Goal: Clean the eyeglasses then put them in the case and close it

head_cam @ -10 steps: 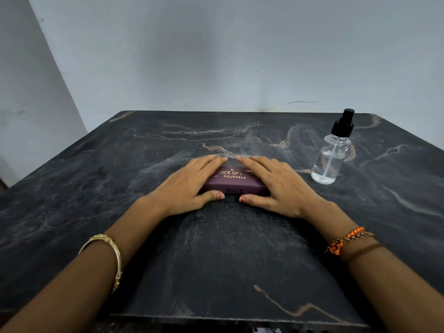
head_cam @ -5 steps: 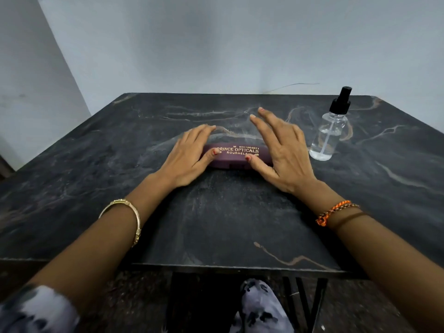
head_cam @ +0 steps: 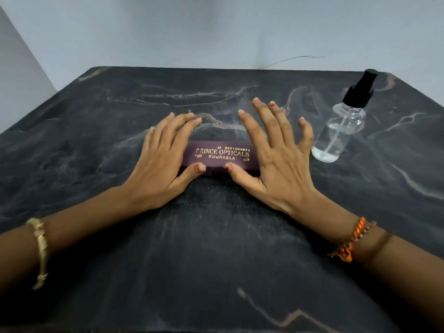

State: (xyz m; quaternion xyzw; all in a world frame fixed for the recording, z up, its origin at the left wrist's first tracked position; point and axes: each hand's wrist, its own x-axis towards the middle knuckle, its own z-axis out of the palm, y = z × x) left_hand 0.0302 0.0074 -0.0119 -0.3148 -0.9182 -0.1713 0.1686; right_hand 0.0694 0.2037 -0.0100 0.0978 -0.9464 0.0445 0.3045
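Lifted and spread since a second ago, both hands' fingers stand apart over the shut purple eyeglass case on the black marble table, left hand and right hand thumbs touching its near edge, clear spray bottle beyond.

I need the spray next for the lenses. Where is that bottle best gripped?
Grip the spray bottle around its clear round body, below the black pump, with the right hand coming from its left side. It stands upright, apart from the case, and the hand is right beside it.
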